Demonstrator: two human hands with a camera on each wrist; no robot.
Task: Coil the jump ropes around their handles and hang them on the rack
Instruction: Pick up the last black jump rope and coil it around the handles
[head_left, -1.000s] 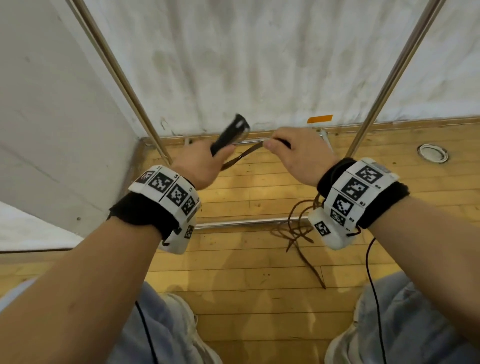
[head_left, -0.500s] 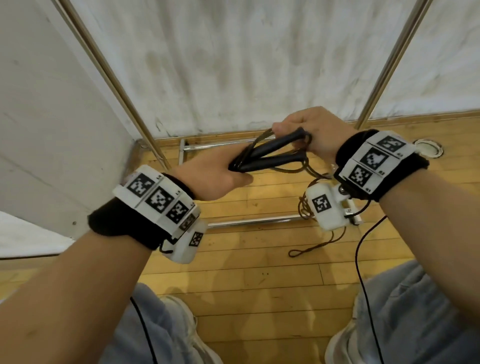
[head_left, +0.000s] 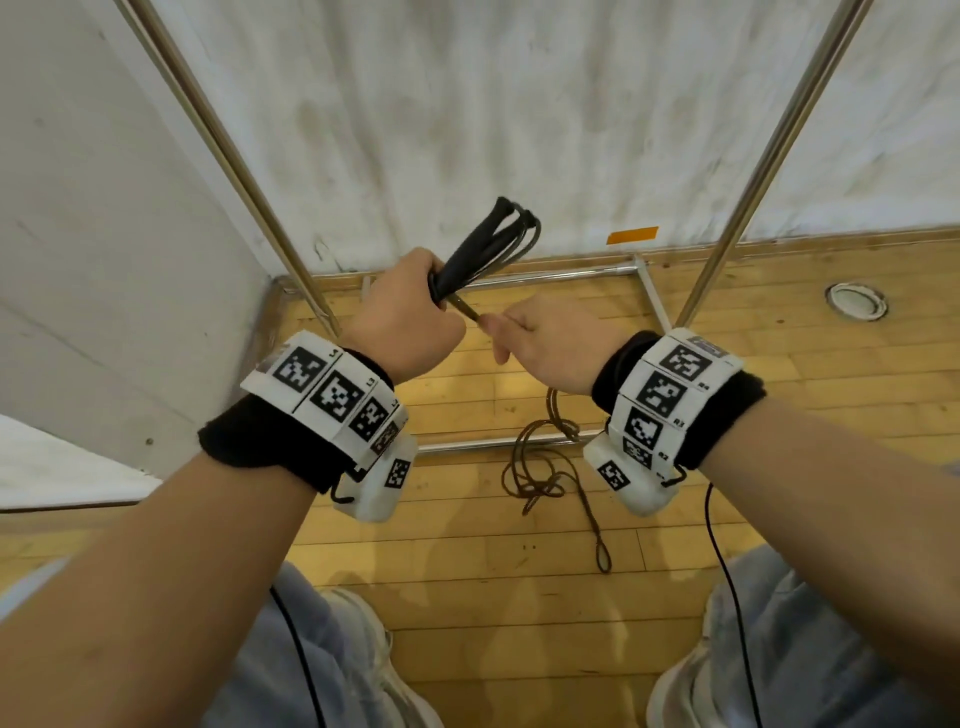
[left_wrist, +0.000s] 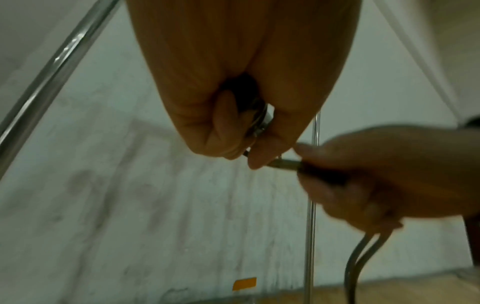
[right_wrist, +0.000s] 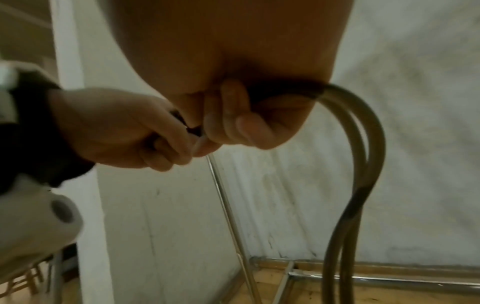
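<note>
Between the rack uprights (head_left: 769, 161), left hand (head_left: 402, 325) grips black handles (head_left: 470, 254) — right hand (head_left: 553, 340) pinches limp, tangle-prone rope (head_left: 540, 467); hold near handles.

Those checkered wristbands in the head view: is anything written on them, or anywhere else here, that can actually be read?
"L4": small print by a square on the left wristband.
"L3": by the next square on that band.
"R4": beside a square on the right wristband.
"R3": lower on that band.
"R2": lower still, tiny.
The checkered squares are patterns, not words.
The orange tape on the wall bears no writing.
Both wrist views show no text.
</note>
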